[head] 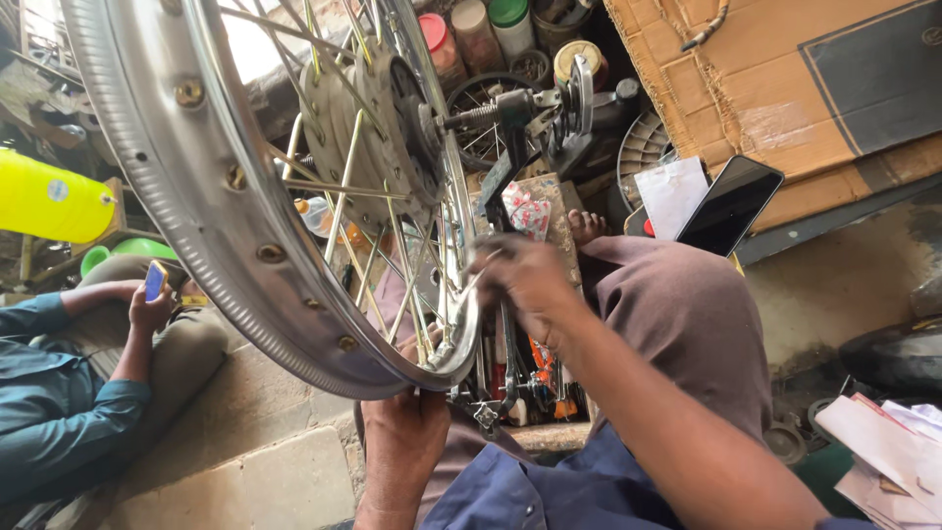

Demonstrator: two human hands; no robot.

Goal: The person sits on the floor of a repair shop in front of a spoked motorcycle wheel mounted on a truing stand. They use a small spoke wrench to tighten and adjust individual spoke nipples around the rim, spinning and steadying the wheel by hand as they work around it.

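A large spoked wheel with a shiny metal rim and a grey hub sits on an axle in a dark stand. My left hand grips the lowest part of the rim from below. On the right side of the wheel, just above the rim's lower edge, my right hand reaches in among the spokes. Its fingers are closed on a thin metal piece that runs down toward the rim. Whether that piece is a tool or a spoke is unclear. My knee in brown cloth lies to the right.
Another person sits at the left holding a small phone. A yellow container lies at far left. A dark phone rests on cardboard at the right. Jars stand behind the wheel, papers at lower right.
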